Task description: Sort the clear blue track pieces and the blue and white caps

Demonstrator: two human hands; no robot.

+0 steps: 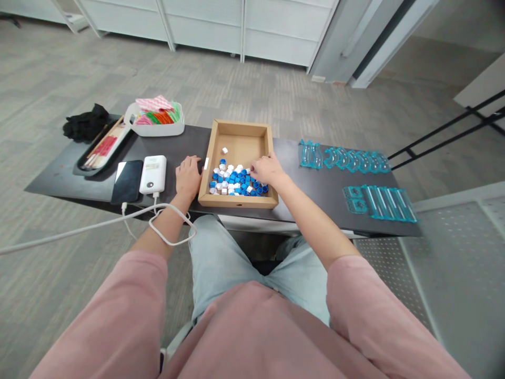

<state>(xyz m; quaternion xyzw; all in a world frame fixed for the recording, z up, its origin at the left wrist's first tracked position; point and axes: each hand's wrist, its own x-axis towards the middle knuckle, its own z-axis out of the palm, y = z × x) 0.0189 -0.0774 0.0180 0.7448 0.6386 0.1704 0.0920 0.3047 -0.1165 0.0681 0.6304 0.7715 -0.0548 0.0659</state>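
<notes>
A shallow cardboard box sits on the dark table in front of me. Many small blue and white plastic pieces, some of them six-sided, lie heaped in its near half. One white piece rests apart, farther back in the box. My right hand reaches over the box's right wall, its fingers closed at the heap's edge around a small white piece. Outside the left wall, my left hand lies on the table, fingers loosely extended, holding nothing and resting against the box.
Left on the table are a phone, a white power bank with cables, a black tray, black cloth and a white basket of colourful items. Clear turquoise-edged plastic parts lie in rows at right.
</notes>
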